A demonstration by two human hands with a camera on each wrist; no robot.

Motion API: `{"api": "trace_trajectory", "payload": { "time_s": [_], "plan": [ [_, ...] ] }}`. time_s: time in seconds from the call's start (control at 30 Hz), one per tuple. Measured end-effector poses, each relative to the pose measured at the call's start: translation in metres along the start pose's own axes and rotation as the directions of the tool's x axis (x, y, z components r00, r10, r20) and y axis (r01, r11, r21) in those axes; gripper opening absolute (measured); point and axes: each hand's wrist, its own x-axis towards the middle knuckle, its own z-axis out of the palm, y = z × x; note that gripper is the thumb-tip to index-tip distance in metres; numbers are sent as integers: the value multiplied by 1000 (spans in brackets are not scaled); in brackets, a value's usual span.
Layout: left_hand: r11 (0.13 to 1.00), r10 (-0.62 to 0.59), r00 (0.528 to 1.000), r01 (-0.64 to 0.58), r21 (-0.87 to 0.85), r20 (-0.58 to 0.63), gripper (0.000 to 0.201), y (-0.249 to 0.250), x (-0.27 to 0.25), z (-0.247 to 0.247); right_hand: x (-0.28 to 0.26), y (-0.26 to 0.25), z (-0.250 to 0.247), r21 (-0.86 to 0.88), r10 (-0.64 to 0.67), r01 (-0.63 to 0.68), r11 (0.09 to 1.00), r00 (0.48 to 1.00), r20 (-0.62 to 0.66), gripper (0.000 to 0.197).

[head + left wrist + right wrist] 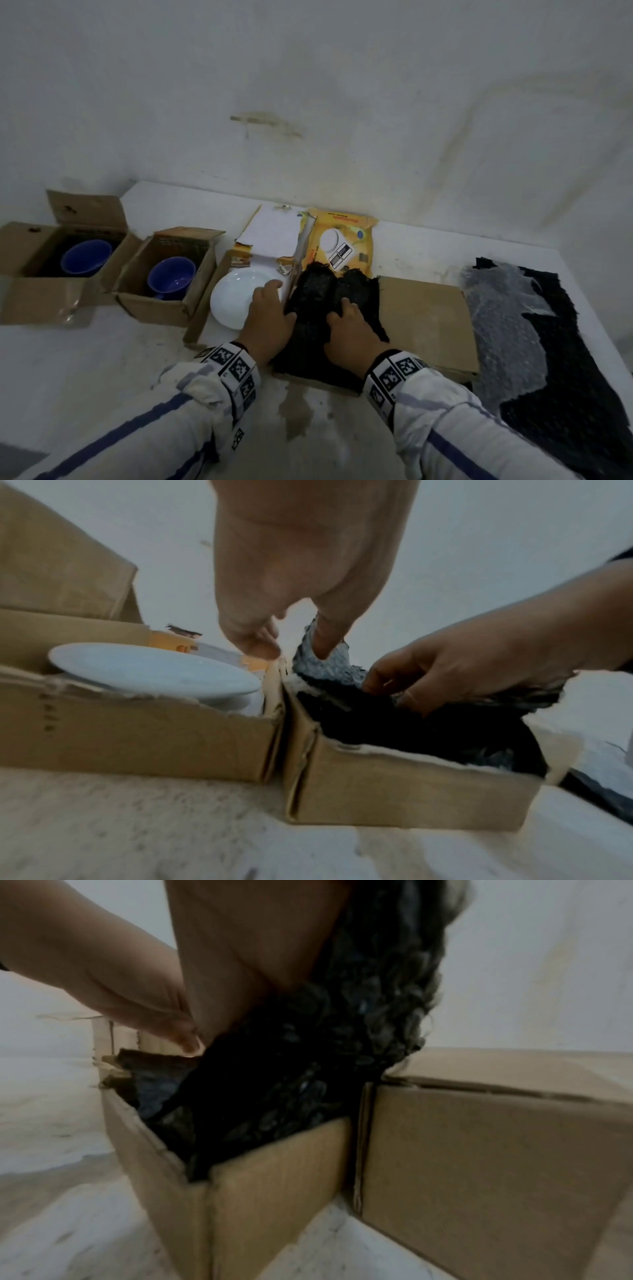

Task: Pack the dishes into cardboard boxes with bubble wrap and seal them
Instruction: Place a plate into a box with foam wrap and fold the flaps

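Note:
An open cardboard box (421, 322) (394, 791) (267, 1191) sits mid-table, lined with black bubble wrap (318, 284) (394, 723) (308, 1083). My left hand (270, 308) (293, 645) straddles the box's left wall, fingers outside and thumb inside against the wrap, pinching wall and wrap together. Inside the box, my right hand (346, 318) (394, 685) (246, 961) has its fingers curled into the wrap and grips it. A white plate (236, 298) (150, 666) lies bare in the neighbouring open carton (137, 737), just left of my left hand. What lies under the wrap is hidden.
Two open boxes at far left each hold a blue cup (85, 257) (171, 277). A yellow printed carton (342, 236) lies behind the box, near the wall. Clear bubble wrap (507, 315) and black bubble wrap (555, 359) lie spread at the right.

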Motion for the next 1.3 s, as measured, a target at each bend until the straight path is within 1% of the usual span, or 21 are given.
{"api": "trace_trajectory", "payload": {
  "time_s": [0.03,0.07,0.13,0.17,0.2,0.23,0.3,0.33,0.43,0.47,0.53,0.57,0.6,0.63,0.7,0.8,0.9,1.0,1.13,1.2,1.3],
  "plan": [
    [986,123,992,-118,121,-35,48,0,2,0,2,1,1,10,4,-4,1000,1000,18,57],
    [941,266,963,-249,228,-45,41,0,4,-1,4,2,2,17,2,-3,1000,999,38,58],
    [804,532,847,-500,321,-13,30,5,7,0,9,4,5,18,-7,5,1000,997,75,59],
    [713,647,762,-613,340,18,29,8,9,1,12,4,7,22,-14,12,1000,996,92,60],
    [623,731,680,-696,356,51,28,11,11,3,15,5,8,34,-23,20,999,994,103,61],
    [557,775,625,-747,364,96,25,13,14,4,18,5,8,48,-34,29,998,994,104,60],
    [466,806,564,-792,394,181,17,13,20,9,21,5,5,72,-51,44,996,993,109,54],
    [447,789,569,-791,418,232,16,12,23,12,21,5,3,89,-55,46,995,992,109,51],
    [482,615,703,-694,535,357,30,5,31,18,20,4,-7,89,-33,25,996,995,89,45],
    [513,567,744,-655,555,355,32,4,33,18,19,4,-10,89,-3,-1,996,999,49,43],
    [552,496,801,-589,591,335,26,2,36,18,16,4,-15,7,70,-69,998,992,-105,39],
    [555,479,812,-574,602,333,24,3,37,17,16,4,-16,-43,86,-95,995,981,-174,38],
    [562,455,821,-565,604,344,32,4,38,17,16,4,-16,-65,92,-107,992,973,-211,38],
    [579,425,822,-569,584,379,43,4,39,17,17,3,-17,-57,105,-119,991,974,-203,41],
    [608,373,811,-581,541,451,58,5,39,17,23,1,-16,13,155,-154,988,982,-111,54],
    [591,301,791,-593,547,532,77,6,42,16,33,-3,-13,136,243,-243,961,970,13,76],
    [585,292,759,-623,519,582,91,5,48,16,44,-4,-14,174,318,-327,929,945,78,85],
    [578,270,727,-647,497,632,107,5,53,12,53,-3,-16,140,346,-364,921,928,137,83],
    [535,191,682,-676,507,706,119,10,55,6,62,2,-17,129,356,-367,921,929,101,67],
    [506,183,682,-682,527,708,119,11,53,6,65,4,-17,104,350,-358,928,932,92,61],
    [508,190,688,-679,530,701,118,10,51,7,66,4,-17,73,328,-335,940,940,94,58]
  ]
}}
